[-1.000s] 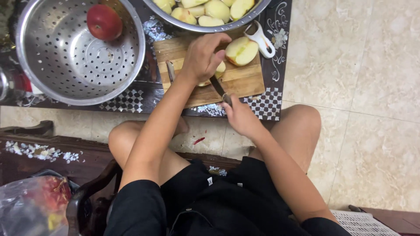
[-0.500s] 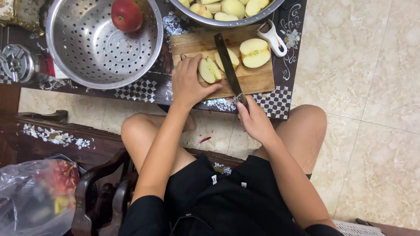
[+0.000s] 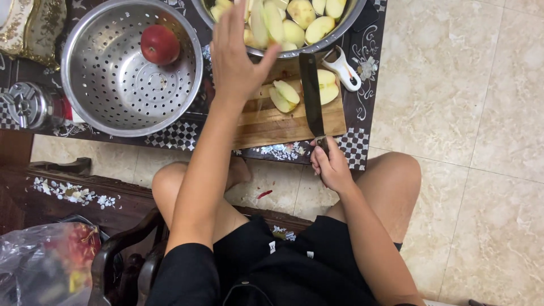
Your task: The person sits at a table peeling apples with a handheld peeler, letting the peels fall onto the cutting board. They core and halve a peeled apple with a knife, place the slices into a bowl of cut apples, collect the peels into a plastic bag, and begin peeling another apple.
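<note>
My left hand is lifted over the steel bowl of peeled apple pieces, fingers spread, and I see nothing gripped in it. My right hand grips the handle of a dark-bladed knife at the table's near edge. The blade lies lengthwise across the wooden cutting board. Two apple wedges lie on the board left of the blade, and a peeled apple half lies to its right.
A white peeler rests by the board's far right corner. A steel colander on the left holds one red apple. A lidded jar stands beside it. A plastic bag of peels lies bottom left, with a scrap of red peel on the tiled floor.
My left hand has left the wedges on the board and risen over the bowl. The knife blade has shifted a little on the board, with my right hand still on its handle.
</note>
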